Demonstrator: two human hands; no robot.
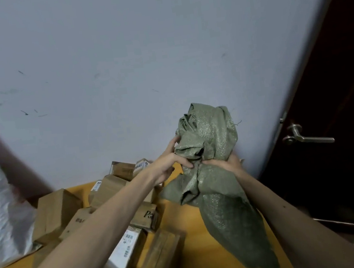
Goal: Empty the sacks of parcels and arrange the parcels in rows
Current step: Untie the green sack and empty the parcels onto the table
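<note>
Fingers (184,163) of the left hand (164,166) spread, thumb raised, clutching a bunched fold of the green sack (211,134). The right hand (226,164) curls round its waist from beneath. The sack is held over the bench's (182,218) far right part, its long axis roughly upright, crumpled end up and loose end trailing toward the near right edge. Parcels (56,211) are heaped on the left.

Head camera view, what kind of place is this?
Probably a room used for parcel sorting: brown cardboard parcels heaped on a yellow surface, a plain white wall, a dark wooden door.
</note>
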